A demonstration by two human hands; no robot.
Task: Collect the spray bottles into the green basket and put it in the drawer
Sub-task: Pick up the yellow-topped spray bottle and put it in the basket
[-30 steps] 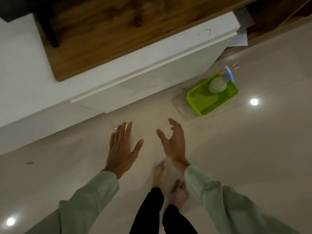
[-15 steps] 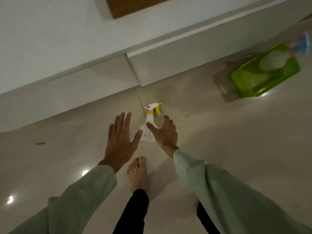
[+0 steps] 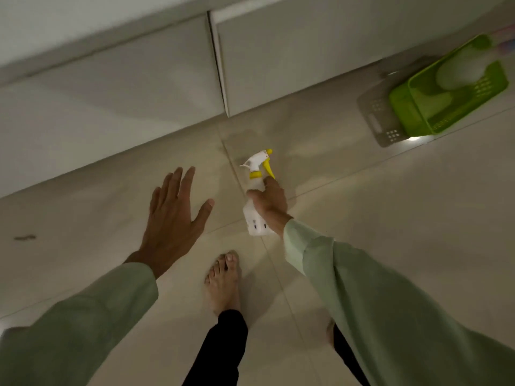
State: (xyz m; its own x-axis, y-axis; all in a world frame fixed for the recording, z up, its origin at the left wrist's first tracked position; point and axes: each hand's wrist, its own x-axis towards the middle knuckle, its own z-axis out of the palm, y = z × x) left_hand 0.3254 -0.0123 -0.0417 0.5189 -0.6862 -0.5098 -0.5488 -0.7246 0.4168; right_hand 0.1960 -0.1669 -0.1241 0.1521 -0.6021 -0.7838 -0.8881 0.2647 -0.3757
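A white spray bottle (image 3: 255, 215) with a yellow trigger and collar stands on the tiled floor in front of me. My right hand (image 3: 269, 203) is closed around its neck and body, hiding part of it. To the left, my left hand (image 3: 174, 221) hovers with its fingers spread and holds nothing. The green basket (image 3: 412, 112) sits on the floor at the upper right, beside the white cabinet. A pale spray bottle (image 3: 457, 71) lies in it, blurred, its head pointing toward the frame's edge.
White drawer fronts (image 3: 278, 57) run along the top, with a vertical gap between two of them. My bare foot (image 3: 224, 282) stands on the glossy beige tiles just below the bottle. A small dark mark (image 3: 25, 237) lies on the floor at the left.
My right hand has gone from open beside the white bottle to closed around it. The view has shifted closer to the floor; the basket sits further right in frame.
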